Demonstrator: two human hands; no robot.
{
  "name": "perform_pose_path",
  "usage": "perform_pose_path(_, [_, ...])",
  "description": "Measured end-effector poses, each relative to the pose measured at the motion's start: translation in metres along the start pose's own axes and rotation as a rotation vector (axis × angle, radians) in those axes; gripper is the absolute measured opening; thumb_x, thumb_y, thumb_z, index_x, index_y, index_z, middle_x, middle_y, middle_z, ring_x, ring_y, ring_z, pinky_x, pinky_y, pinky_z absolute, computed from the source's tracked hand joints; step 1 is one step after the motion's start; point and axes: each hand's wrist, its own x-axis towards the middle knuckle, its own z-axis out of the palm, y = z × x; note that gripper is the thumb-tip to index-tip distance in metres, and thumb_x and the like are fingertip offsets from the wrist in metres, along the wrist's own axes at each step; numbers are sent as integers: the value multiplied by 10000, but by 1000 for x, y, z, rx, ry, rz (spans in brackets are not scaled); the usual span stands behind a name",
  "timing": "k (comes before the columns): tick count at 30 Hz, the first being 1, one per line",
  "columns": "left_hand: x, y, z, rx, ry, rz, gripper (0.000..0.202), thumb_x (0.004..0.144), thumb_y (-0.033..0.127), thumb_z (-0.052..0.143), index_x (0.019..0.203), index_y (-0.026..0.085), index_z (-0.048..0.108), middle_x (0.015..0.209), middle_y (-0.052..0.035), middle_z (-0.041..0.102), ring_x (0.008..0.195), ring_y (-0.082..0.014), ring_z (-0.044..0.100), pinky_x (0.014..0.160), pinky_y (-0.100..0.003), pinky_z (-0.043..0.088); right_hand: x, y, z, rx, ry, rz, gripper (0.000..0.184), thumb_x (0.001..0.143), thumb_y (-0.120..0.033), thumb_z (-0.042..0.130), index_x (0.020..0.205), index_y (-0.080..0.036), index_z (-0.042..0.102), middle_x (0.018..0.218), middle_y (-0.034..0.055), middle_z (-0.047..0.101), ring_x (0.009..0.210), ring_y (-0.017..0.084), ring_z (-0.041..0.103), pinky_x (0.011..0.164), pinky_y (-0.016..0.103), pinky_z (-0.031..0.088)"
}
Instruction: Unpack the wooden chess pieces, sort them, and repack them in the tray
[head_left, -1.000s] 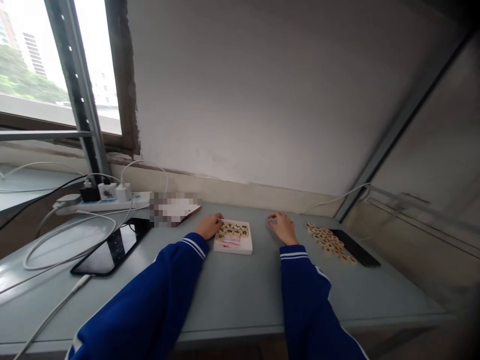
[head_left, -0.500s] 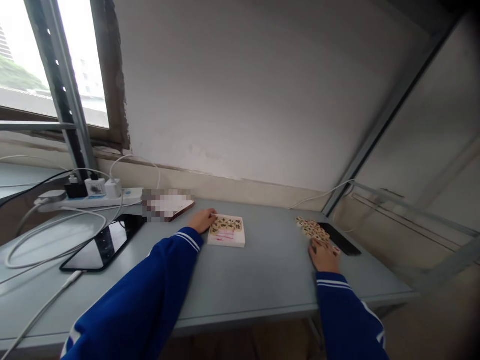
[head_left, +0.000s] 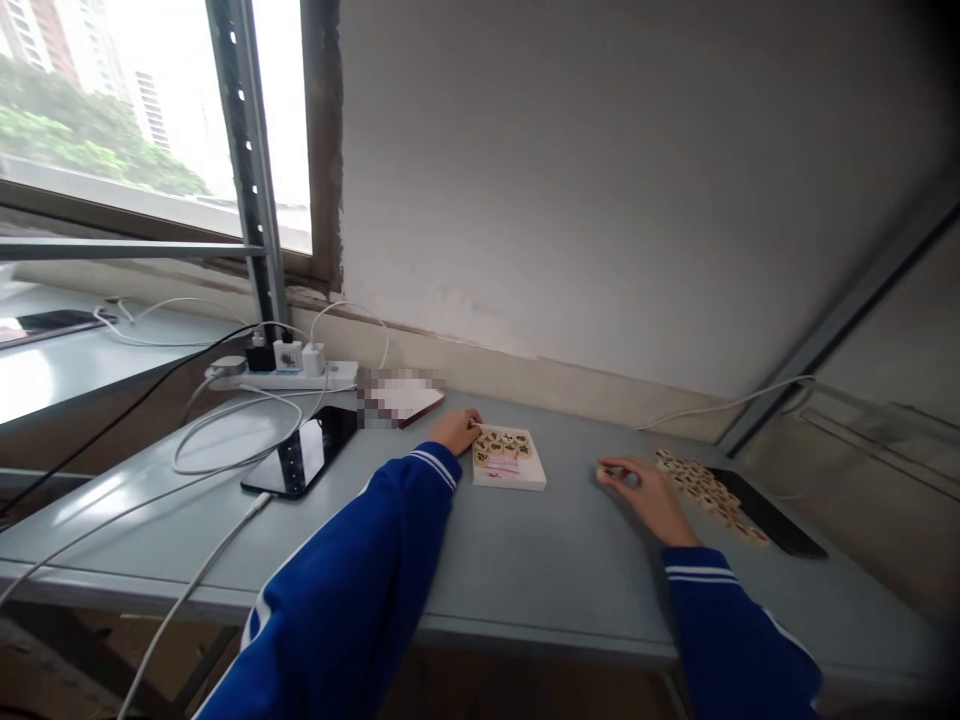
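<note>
A shallow white box with several round Chinese chess pieces in its back part sits on the grey desk. My left hand is at the box's back left corner, its fingers closed on the edge. My right hand is over the desk between the box and the loose pieces, thumb and finger pinching one Chinese chess piece. On the right, more Chinese chess pieces lie face up in a cluster, partly against a dark flat slab.
A phone with a white cable lies on the left of the desk. Behind it are a power strip with plugs and a partly blurred open box or lid. Metal posts rise at the desk's ends.
My right hand has lifted off the cluster with a piece and moved left toward the box. My left hand stays at the box. The camera view has turned left.
</note>
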Motion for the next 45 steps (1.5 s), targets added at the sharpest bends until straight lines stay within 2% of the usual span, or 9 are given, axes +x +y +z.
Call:
perform_pose_path(2, [-1,0,0,2,5,1,242,722,201,465,901,191,628,783,-35,635,739,-161,556,690,-251,417,22,-37,14,103,-88,-68,359,735,-500,507,914,-215,632,871,51,627,728,175,551,637,288,426])
perform_pose_path(5, [-2,0,-1,12,12,12,246,728,207,463,907,193,630,781,-38,636,747,-166,557,698,-255,421,49,-85,36,186,-111,-199,298,752,-439,523,933,-227,628,920,36,625,788,164,552,704,279,425])
perform_pose_path(7, [-3,0,-2,15,11,11,252,735,216,464,925,192,628,788,-38,639,756,-167,559,710,-257,422,60,-106,50,207,-145,-280,257,751,-395,544,932,-236,632,949,24,623,831,158,550,748,274,419])
perform_pose_path(10, [-2,1,-2,19,1,9,260,747,218,458,945,185,624,800,-39,642,760,-164,564,713,-251,422,65,-121,64,213,-238,-353,208,751,-341,557,914,-242,642,961,14,628,829,152,555,776,276,416])
perform_pose_path(15, [2,0,1,25,-31,9,267,777,234,422,954,183,615,821,-43,644,766,-166,569,696,-250,422,62,-118,72,222,-343,-360,202,750,-309,550,919,-244,640,965,16,627,797,151,560,737,272,431])
perform_pose_path(22, [2,0,4,66,-22,12,268,793,247,400,947,185,610,838,-48,639,802,-175,563,739,-269,416,56,-120,77,153,-317,-430,237,787,-212,493,998,-259,589,1061,3,577,967,157,521,839,285,399])
perform_pose_path(26, [0,1,4,82,-15,13,272,800,247,387,963,197,600,836,-50,637,790,-183,568,714,-278,422,51,-125,73,44,-245,-437,302,790,-215,498,1087,-266,521,1120,25,515,921,162,528,785,289,409])
perform_pose_path(32, [0,4,2,108,-15,17,278,807,240,375,974,190,592,867,-61,640,816,-191,570,735,-285,418,48,-124,68,-174,-168,-373,201,758,-344,565,907,-210,551,916,45,550,791,172,537,695,286,380])
perform_pose_path(45, [0,4,4,111,-24,-19,278,807,272,387,981,195,591,848,-46,636,816,-178,566,739,-267,421,49,-121,74,-228,-143,-424,185,779,-345,545,919,-231,588,920,33,590,881,182,504,721,301,347])
